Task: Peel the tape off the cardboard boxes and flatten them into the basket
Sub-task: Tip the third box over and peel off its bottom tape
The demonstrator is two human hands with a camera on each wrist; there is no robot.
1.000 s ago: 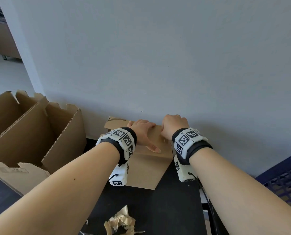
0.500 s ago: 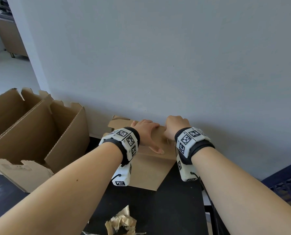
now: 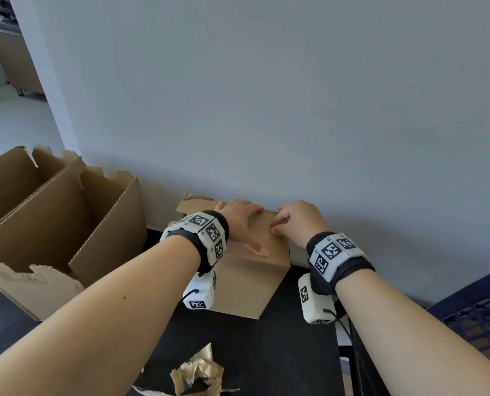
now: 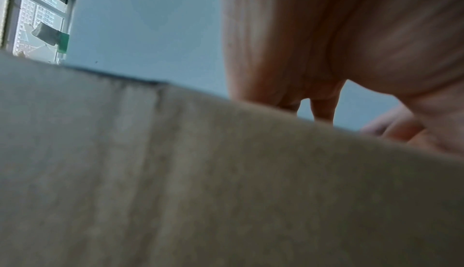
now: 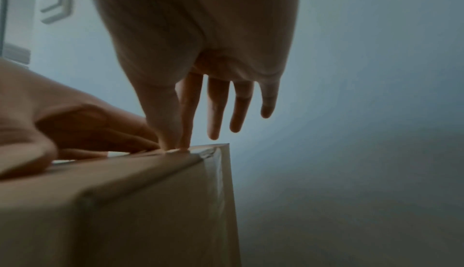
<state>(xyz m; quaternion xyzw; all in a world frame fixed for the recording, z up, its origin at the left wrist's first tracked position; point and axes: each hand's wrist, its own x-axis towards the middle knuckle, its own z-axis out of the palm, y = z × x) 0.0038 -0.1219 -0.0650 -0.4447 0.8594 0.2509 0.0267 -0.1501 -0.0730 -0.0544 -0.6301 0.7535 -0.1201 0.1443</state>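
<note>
A small closed cardboard box (image 3: 246, 284) stands on the black table against the grey wall. My left hand (image 3: 239, 221) lies flat on its top, fingers straight and thumb stretched toward me. My right hand (image 3: 276, 227) is at the top's right end. In the right wrist view its thumb and index fingertip (image 5: 184, 144) meet on the clear tape (image 5: 213, 172), which folds over the edge and runs down the box (image 5: 138, 202) side. The other fingers hang straight, off the box. The left wrist view shows the blurred box (image 4: 200, 182) and my palm (image 4: 339, 43).
Two large open cardboard boxes (image 3: 52, 224) stand at the left. A crumpled wad of peeled brown tape (image 3: 198, 372) lies on the black table (image 3: 281, 352) near me. The dark blue basket (image 3: 481, 321) is at the lower right, beyond the table's edge.
My right hand has gone from a curled fist at the box's back right edge to a thumb-and-index pinch on the tape on top. The left hand stays flat.
</note>
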